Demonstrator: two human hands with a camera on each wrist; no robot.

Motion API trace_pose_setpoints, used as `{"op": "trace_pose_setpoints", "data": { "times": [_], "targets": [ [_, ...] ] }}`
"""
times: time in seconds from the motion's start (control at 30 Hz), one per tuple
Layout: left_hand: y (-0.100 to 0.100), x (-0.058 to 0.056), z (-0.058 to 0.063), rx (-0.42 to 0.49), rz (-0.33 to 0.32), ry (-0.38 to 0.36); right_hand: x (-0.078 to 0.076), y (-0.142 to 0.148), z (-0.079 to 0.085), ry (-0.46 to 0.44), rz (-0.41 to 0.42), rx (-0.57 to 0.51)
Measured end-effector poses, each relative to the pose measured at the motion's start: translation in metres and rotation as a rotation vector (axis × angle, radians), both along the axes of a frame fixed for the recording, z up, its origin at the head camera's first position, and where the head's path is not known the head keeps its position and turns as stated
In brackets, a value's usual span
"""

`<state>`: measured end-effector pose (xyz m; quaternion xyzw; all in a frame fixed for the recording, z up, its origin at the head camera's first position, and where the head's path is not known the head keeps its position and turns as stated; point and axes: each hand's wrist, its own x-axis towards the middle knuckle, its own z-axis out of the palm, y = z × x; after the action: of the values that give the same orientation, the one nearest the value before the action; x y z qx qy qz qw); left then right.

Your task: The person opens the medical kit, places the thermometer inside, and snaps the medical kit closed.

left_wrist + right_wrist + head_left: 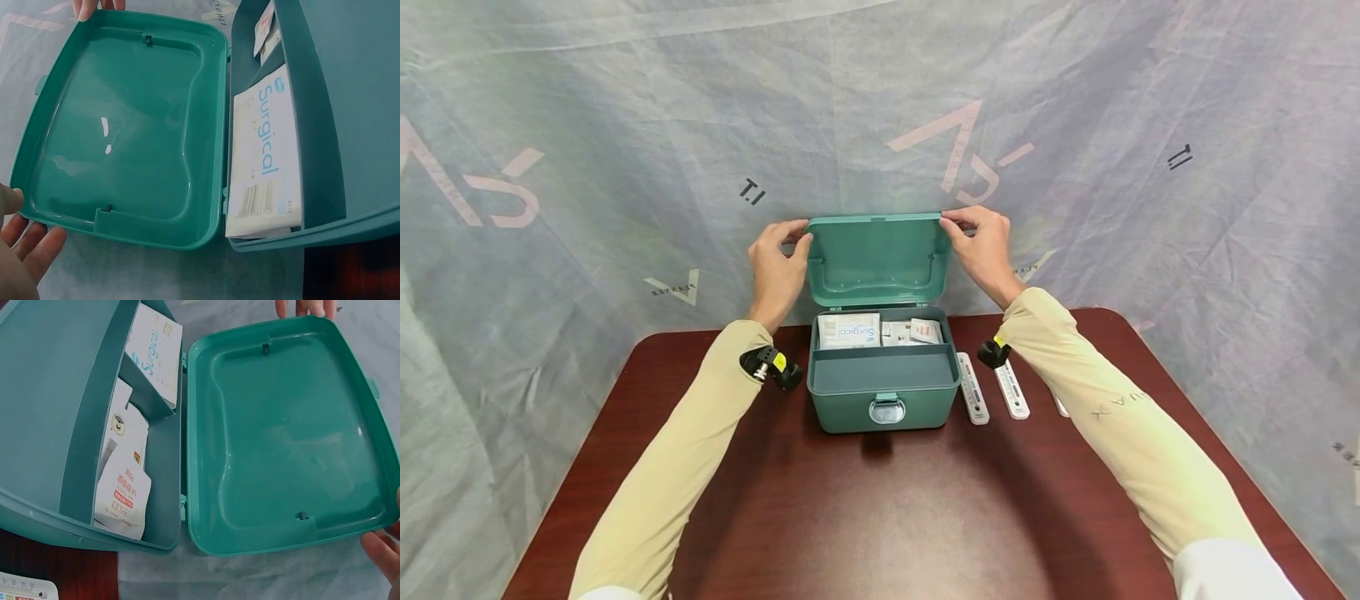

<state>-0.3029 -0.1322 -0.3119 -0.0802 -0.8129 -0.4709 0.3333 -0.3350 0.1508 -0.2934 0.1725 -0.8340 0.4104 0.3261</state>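
A green plastic first-aid box (886, 410) stands on the table with its lid (880, 258) raised upright on the hinges. My left hand (778, 268) pinches the lid's upper left corner between thumb and fingers. At the opposite upper corner, my right hand (983, 250) holds the lid the same way. Inside the box, a white packet marked Surgical (265, 156) fills the left rear compartment. Small white alcohol-pad sachets (125, 490) lie in the right rear compartment. The wide front tray (883, 368) is bare.
White thermometers (973, 389) lie on the dark red table (880, 508) to the right of the box, one (1012, 392) partly behind my right wrist camera. Grey printed cloth (850, 108) hangs right behind the lid and around the table.
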Motion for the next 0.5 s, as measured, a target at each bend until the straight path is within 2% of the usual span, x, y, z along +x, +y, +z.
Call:
{"op": "trace_pose_setpoints", "data": {
  "times": [0.2, 0.5],
  "targets": [
    [-0.0012, 0.0004, -0.0011, -0.003, -0.008, -0.075, -0.0015, -0.0010, -0.0047, -0.013, 0.000, 0.020],
    [-0.0033, 0.0009, -0.0039, -0.045, -0.049, -0.226, -0.0008, -0.0030, -0.0099, -0.181, 0.023, 0.040]
  ]
}}
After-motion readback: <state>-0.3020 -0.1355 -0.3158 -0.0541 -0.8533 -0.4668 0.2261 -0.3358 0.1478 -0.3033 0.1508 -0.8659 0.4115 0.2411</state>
